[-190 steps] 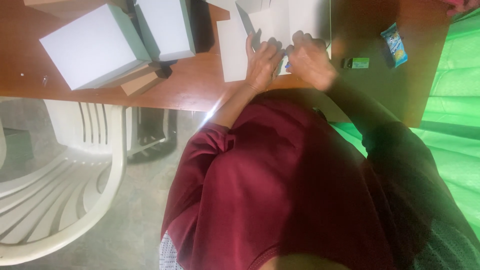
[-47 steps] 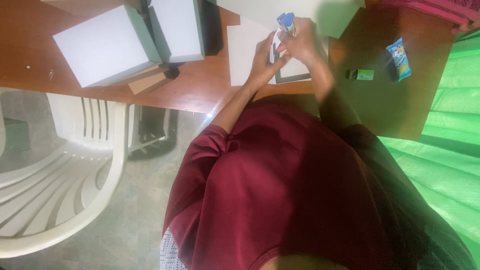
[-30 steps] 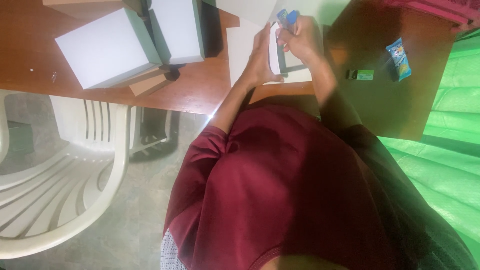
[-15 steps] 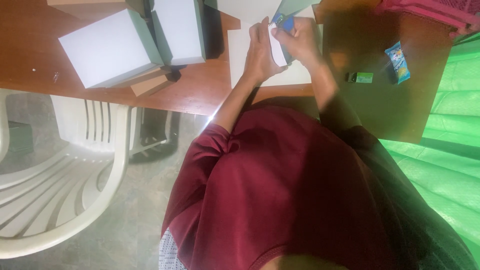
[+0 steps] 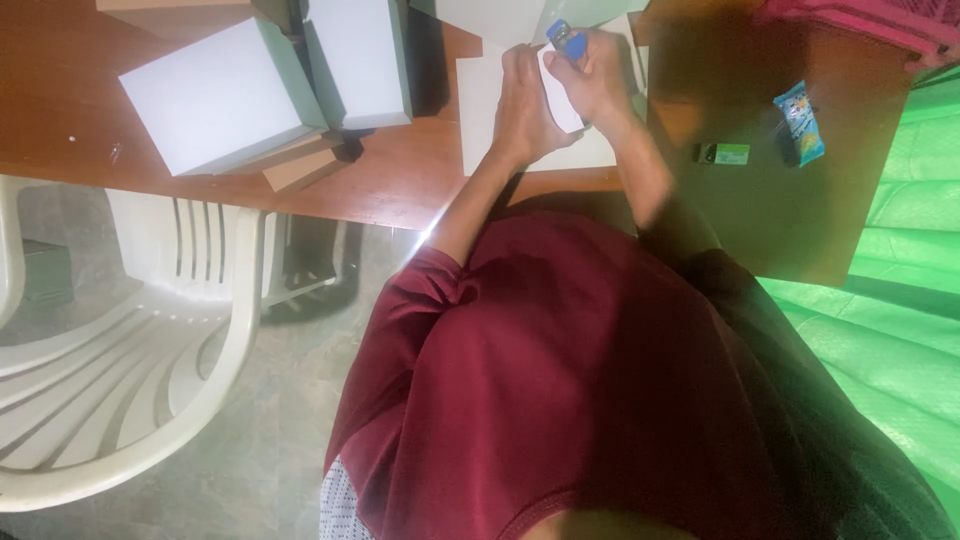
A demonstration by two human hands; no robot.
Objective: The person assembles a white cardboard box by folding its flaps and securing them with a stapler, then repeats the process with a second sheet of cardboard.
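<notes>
Two hands meet over a white card sheet lying flat on the brown wooden table, near its front edge. The right hand is clenched around a small blue tool, whose blue end sticks out above the knuckles; what kind of tool it is cannot be told. The left hand lies on the sheet with fingers bent around a smaller white flap of card that stands up between the two hands; it appears to grasp this flap, though the fingertips are hidden.

Left of the sheet stand two white boxes with grey-green sides: a large one set at an angle and a narrower one just beside the sheet. Pale brown card strips lie under the large box's lower corner.

Right of the hands the tabletop is in shadow. There lie a small flat green-and-black item and, further right, a light blue snack packet, well apart from the sheet. A green cloth covers the area past the table's right edge. A white plastic chair stands lower left. The person's maroon shirt fills the lower middle and hides the table's near edge.
</notes>
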